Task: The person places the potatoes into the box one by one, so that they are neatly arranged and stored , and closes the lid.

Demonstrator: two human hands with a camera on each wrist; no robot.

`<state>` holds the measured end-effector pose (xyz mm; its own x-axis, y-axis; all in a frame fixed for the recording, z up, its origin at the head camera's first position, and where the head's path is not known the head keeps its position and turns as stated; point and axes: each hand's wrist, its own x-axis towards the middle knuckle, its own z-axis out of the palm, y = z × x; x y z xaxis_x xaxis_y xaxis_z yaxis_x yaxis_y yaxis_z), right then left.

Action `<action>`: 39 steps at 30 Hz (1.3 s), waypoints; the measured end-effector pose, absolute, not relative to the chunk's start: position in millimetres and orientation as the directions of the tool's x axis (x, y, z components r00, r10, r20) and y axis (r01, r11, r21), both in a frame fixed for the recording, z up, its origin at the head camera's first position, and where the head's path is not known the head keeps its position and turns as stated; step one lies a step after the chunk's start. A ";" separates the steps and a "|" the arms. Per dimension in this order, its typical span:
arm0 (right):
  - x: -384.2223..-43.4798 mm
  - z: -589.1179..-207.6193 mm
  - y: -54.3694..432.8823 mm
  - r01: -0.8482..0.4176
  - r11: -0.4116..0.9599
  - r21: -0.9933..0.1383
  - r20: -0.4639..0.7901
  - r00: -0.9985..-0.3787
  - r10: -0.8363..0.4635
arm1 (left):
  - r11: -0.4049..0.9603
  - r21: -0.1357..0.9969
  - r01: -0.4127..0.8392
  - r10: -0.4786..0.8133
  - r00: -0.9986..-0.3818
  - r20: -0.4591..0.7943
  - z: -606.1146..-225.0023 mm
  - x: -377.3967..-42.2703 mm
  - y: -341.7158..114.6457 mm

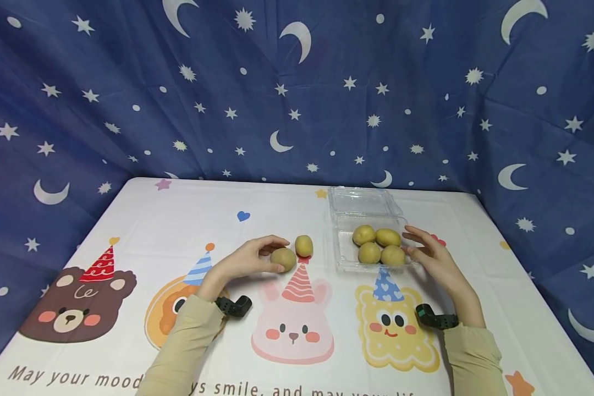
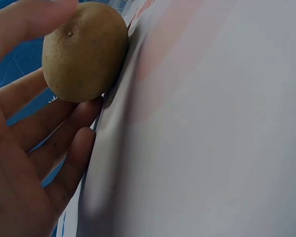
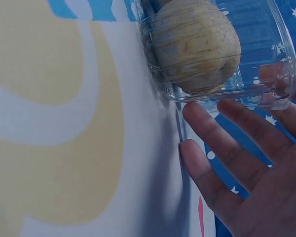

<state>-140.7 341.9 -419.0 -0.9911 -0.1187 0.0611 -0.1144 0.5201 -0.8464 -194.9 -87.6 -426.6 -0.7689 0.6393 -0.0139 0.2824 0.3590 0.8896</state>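
My left hand (image 1: 249,256) holds a round potato (image 1: 283,259) between thumb and fingers, low over the white tablecloth. In the left wrist view, the brown potato (image 2: 85,52) shows with the fingers behind it. Another potato (image 1: 304,246) lies just right of it. Farther right stands a clear plastic clamshell box (image 1: 344,250) with its lid raised at the back. Several potatoes (image 1: 369,253) sit inside. My right hand (image 1: 432,254) grips the right rim of the box; in the right wrist view, fingertips (image 3: 227,106) lie along the clear wall.
The box's lid (image 1: 363,201) leans back behind its tray. A white tablecloth (image 1: 203,209) printed with cartoon animals covers the table. A dark blue curtain (image 1: 297,110) with moons and stars hangs behind and at both sides.
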 end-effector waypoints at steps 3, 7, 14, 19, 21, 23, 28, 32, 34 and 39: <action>-140.6 -419.1 341.8 -0.116 0.519 -0.847 0.063 -0.991 -0.119 | 0.361 0.886 0.291 0.641 -0.767 -0.009 -428.1 -194.6 -86.8; -140.5 -419.1 341.5 -0.116 0.518 -0.848 0.062 -0.991 -0.120 | 0.378 0.876 0.300 0.640 -0.768 -0.013 -433.0 -196.5 -86.6; -140.0 -419.0 342.2 -0.113 0.528 -0.842 0.058 -0.991 -0.119 | 0.391 0.868 0.306 0.635 -0.772 -0.014 -433.1 -195.9 -85.9; -140.1 -419.5 342.6 -0.111 0.534 -0.838 0.055 -0.991 -0.119 | 0.406 0.860 0.310 0.629 -0.777 -0.017 -433.2 -195.3 -85.3; -140.0 -419.5 342.4 -0.108 0.534 -0.839 0.053 -0.992 -0.119 | 0.409 0.857 0.312 0.627 -0.779 -0.016 -432.9 -195.1 -85.2; -140.0 -419.4 342.2 -0.105 0.533 -0.840 0.051 -0.992 -0.116 | 0.412 0.855 0.316 0.625 -0.780 -0.013 -433.0 -195.0 -84.9; -139.9 -419.3 341.3 -0.113 0.539 -0.835 0.061 -0.992 -0.114 | 0.420 0.847 0.326 0.620 -0.785 -0.005 -434.3 -195.1 -84.5; -139.5 -419.1 341.1 -0.123 0.545 -0.829 0.072 -0.991 -0.114 | 0.425 0.840 0.337 0.615 -0.789 0.006 -435.2 -195.2 -84.4; -139.4 -418.9 341.1 -0.124 0.544 -0.830 0.073 -0.991 -0.114 | 0.425 0.837 0.345 0.614 -0.789 0.013 -435.4 -195.4 -84.4; -139.9 -418.8 341.2 -0.128 0.545 -0.829 0.075 -0.990 -0.118 | 0.422 0.830 0.365 0.614 -0.788 0.035 -433.7 -195.4 -84.0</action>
<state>-139.9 341.2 -418.8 -0.9902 -0.1184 0.0745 -0.1275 0.5451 -0.8286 -195.4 -84.0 -433.7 -0.7882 0.6144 0.0346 0.3652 0.4218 0.8299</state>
